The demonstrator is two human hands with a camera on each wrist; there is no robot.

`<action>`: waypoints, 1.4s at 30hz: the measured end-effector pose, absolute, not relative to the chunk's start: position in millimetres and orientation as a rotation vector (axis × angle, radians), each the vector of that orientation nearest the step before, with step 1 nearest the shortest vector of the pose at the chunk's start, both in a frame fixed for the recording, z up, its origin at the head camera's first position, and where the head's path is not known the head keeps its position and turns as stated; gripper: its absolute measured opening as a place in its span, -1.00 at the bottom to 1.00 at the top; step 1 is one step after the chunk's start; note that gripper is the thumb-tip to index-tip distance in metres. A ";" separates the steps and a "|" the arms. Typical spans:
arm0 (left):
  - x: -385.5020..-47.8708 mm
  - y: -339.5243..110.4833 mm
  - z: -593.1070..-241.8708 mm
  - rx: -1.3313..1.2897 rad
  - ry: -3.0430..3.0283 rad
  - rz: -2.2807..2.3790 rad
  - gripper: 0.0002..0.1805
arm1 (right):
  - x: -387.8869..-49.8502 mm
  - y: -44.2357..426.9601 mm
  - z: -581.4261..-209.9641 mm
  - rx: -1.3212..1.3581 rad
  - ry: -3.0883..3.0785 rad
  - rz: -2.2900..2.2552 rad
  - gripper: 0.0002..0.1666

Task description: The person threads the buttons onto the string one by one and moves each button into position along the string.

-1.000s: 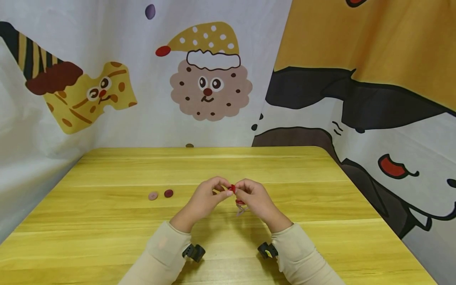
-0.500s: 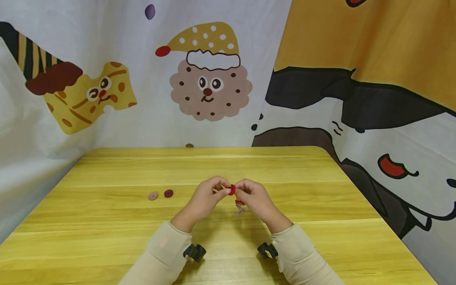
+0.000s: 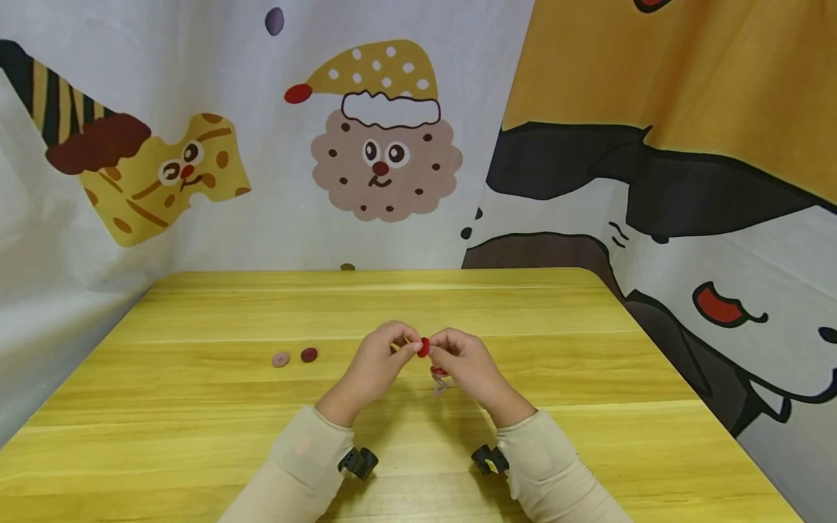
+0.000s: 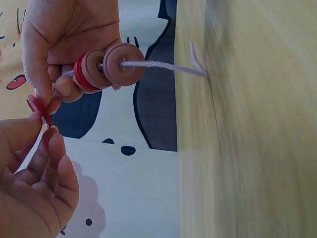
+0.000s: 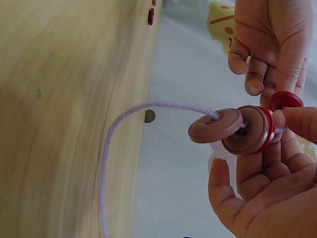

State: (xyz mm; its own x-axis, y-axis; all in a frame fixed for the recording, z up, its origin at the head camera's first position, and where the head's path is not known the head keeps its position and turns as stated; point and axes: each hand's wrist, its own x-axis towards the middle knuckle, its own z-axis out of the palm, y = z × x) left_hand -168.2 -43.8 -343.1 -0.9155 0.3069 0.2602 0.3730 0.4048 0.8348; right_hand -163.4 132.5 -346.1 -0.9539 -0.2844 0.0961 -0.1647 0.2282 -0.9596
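Note:
Near the middle of the table, my left hand [image 3: 375, 363] pinches a red button [image 3: 424, 347] between thumb and fingertips. Close against it, my right hand [image 3: 467, 363] pinches a pale purple cord [image 5: 105, 163], whose tip at the red button is hidden by the fingers. Threaded on this cord below the right fingers are another red button [image 5: 270, 130] and pinkish-brown buttons, the lowest one [image 4: 124, 64] hanging a little apart. The cord's free tail trails down to the table in the left wrist view. Whether the cord passes through the pinched button cannot be made out.
On the wooden table [image 3: 196, 436], left of the hands, lie a pale pink button [image 3: 280, 359] and a dark red button [image 3: 309, 354]. A printed cartoon curtain [image 3: 229, 232] hangs behind the table's far edge.
The red button in my left hand has turned from partly hidden to showing more of its face, and shifted slightly left. Both hands otherwise stay almost in place.

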 end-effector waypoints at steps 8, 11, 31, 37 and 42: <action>-167.1 -43.3 -341.0 -0.646 -2.560 -1.492 -0.91 | -162.9 131.6 -347.3 -0.425 2.328 -1.831 -0.79; -167.5 -43.5 -341.6 -0.651 -2.557 -1.479 -0.91 | -163.0 131.5 -348.5 -0.443 2.331 -1.816 -0.77; -165.9 -43.6 -338.4 -0.693 -2.558 -1.502 -0.91 | -163.5 131.3 -350.4 -0.484 2.398 -1.773 -0.79; -165.1 -44.2 -336.6 -0.702 -2.559 -1.495 -0.92 | -164.2 130.8 -351.8 -0.498 2.359 -1.809 -0.75; -164.7 -45.1 -334.6 -0.709 -2.556 -1.480 -0.93 | -163.4 130.7 -351.1 -0.478 2.436 -1.783 -0.78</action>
